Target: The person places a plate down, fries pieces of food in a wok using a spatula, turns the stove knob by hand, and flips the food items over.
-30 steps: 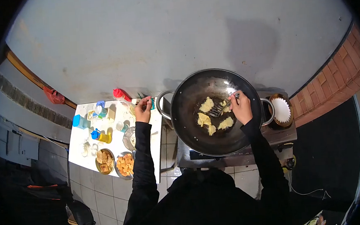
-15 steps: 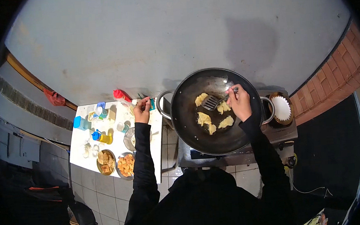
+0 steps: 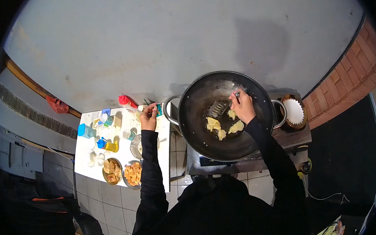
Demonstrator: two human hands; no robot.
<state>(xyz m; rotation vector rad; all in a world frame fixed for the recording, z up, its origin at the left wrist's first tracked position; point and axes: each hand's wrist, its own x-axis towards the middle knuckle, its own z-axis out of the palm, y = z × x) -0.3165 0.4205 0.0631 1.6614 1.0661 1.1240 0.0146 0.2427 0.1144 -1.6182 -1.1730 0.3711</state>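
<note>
My right hand (image 3: 243,106) is wrapped round the handle of a slotted spatula (image 3: 217,109), whose blurred head is low inside a large black wok (image 3: 224,152). Pale yellow food pieces (image 3: 213,124) lie on the wok's bottom, below and right of the spatula head. One piece is partly behind my right hand. To the wok's left, above the white table (image 3: 87,162), my left hand (image 3: 149,118) has its fingers pinched together; whatever they hold, if anything, is too small to make out.
The wok stands on a metal stove (image 3: 259,159). A bowl with a white fluted paper (image 3: 295,112) is at its right. On the table are a red-capped bottle (image 3: 127,101), a yellow bottle (image 3: 108,145), a blue container (image 3: 86,131), a browned-food bowl (image 3: 112,171) and an orange-food plate (image 3: 133,174).
The spatula has moved up and left across the wok, and my right hand has shifted slightly left. The upper-left food piece no longer shows there. My left hand has barely moved.
</note>
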